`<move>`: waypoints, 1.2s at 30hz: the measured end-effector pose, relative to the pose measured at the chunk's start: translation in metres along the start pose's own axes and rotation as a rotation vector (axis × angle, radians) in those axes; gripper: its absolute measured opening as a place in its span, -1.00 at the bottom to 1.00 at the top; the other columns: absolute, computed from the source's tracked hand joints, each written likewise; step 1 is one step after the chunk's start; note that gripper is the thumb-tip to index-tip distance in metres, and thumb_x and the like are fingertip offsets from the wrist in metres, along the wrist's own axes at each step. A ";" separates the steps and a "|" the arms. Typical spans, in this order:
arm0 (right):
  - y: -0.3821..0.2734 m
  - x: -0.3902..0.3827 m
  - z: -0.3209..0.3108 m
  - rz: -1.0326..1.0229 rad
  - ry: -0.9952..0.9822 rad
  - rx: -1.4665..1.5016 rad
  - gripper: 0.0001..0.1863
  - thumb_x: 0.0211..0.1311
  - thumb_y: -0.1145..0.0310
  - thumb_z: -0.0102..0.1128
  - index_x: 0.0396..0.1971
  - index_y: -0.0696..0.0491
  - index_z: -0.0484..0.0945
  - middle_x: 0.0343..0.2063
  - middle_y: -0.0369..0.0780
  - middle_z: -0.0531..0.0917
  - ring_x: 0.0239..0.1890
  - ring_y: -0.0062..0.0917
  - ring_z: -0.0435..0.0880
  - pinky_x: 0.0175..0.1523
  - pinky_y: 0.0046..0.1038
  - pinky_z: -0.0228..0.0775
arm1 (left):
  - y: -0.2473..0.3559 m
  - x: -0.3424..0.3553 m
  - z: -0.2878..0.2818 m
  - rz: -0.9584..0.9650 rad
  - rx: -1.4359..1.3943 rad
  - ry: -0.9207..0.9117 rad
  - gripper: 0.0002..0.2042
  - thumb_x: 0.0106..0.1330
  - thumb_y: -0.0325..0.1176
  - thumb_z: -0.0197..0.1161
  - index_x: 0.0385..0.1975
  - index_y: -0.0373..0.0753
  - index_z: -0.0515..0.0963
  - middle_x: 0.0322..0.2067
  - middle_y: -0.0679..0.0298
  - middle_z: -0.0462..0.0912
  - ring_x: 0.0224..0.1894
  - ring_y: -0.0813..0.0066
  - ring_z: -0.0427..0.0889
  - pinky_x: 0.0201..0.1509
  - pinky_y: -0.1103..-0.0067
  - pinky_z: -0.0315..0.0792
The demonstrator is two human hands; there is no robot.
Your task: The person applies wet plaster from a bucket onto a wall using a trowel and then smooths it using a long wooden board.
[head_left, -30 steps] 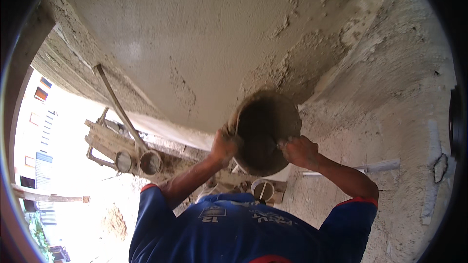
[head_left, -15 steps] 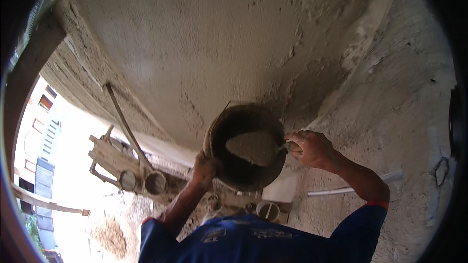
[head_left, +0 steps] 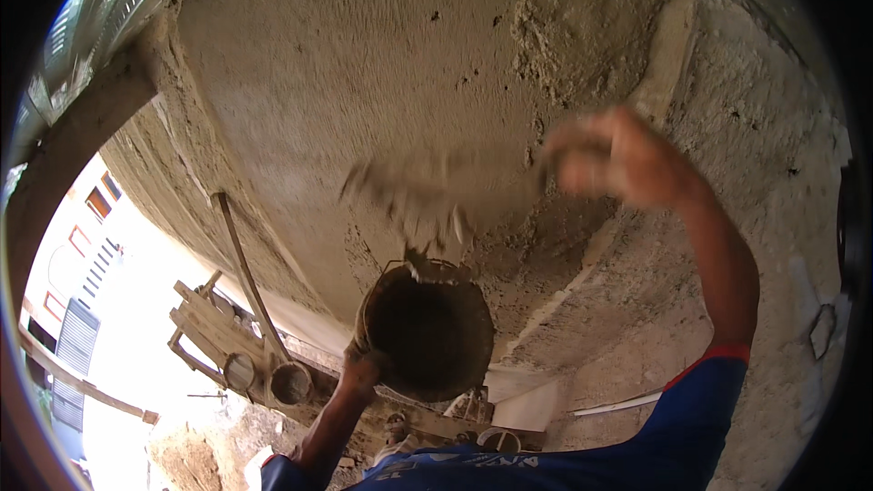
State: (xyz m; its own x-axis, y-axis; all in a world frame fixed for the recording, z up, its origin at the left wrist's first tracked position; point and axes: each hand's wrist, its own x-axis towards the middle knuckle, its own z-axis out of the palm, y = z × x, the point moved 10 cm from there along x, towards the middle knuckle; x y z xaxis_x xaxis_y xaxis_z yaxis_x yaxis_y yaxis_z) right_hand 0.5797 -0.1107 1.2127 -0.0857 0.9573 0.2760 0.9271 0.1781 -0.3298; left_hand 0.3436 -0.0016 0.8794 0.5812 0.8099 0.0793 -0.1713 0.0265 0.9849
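Observation:
My left hand [head_left: 361, 368] grips the side of a dark, mortar-caked bucket [head_left: 426, 336] at lower centre. My right hand [head_left: 621, 159] is raised up and to the right, closed round the handle of a trowel, its blade [head_left: 496, 184] smeared by motion. Blurred wet mortar [head_left: 409, 195] streaks through the air above the bucket, in front of the grey plastered surface [head_left: 273, 109]. A rough lumpy mortar patch [head_left: 587, 23] sits higher up on that surface, beside a pale raised band [head_left: 667, 64].
Below left are a plank scaffold [head_left: 205, 332] with small round containers [head_left: 291, 384] and a long pole [head_left: 244, 264] leaning upward. A dark beam [head_left: 91, 118] crosses the left edge, with a sunlit building and sand pile beyond. A pale strip [head_left: 618, 405] lies at lower right.
My right hand and the mortar-loaded trowel have swung up out of the bucket, now blurred with mortar flying. The bucket and left hand shifted lower in the picture, and the view shows more surface above.

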 end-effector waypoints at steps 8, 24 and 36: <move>0.037 -0.083 -0.141 0.375 0.714 -0.510 -0.36 0.12 -0.08 0.01 0.05 0.13 0.33 -0.15 0.01 0.53 -0.15 -0.33 0.57 -0.11 -0.34 0.47 | -0.009 -0.011 0.000 0.400 0.473 -0.225 -0.84 0.10 -0.40 -0.02 -0.67 -0.20 0.43 -0.71 0.46 0.39 -0.68 0.71 0.33 -0.63 0.71 0.20; 0.093 -0.102 0.310 0.147 -0.644 -0.633 -0.79 -0.02 0.37 0.07 -0.34 0.08 0.52 -0.51 -0.13 0.58 -0.37 -0.37 0.60 -0.34 -0.29 0.44 | -0.028 0.041 0.046 -0.125 0.576 -0.261 -0.74 -0.01 -0.57 0.06 -0.26 -0.33 0.46 -0.33 0.20 0.54 -0.32 0.52 0.46 -0.30 0.52 0.38; 0.085 -0.104 0.271 0.281 -0.209 -0.071 -0.63 0.12 0.17 -0.03 -0.11 0.02 0.43 -0.39 -0.02 0.57 -0.36 -0.18 0.60 -0.23 -0.24 0.45 | -0.039 0.046 0.017 -0.197 0.079 -0.170 -0.91 -0.10 -0.53 0.15 -0.55 -0.24 0.51 -0.68 0.39 0.47 -0.73 0.69 0.35 -0.73 0.71 0.14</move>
State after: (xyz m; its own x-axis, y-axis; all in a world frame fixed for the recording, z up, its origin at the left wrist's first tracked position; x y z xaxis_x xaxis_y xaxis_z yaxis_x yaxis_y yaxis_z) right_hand 0.5684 -0.1330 0.9114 0.1101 0.9939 -0.0099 0.9476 -0.1080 -0.3007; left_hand 0.3906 0.0244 0.8476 0.7235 0.6836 -0.0965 0.0165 0.1226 0.9923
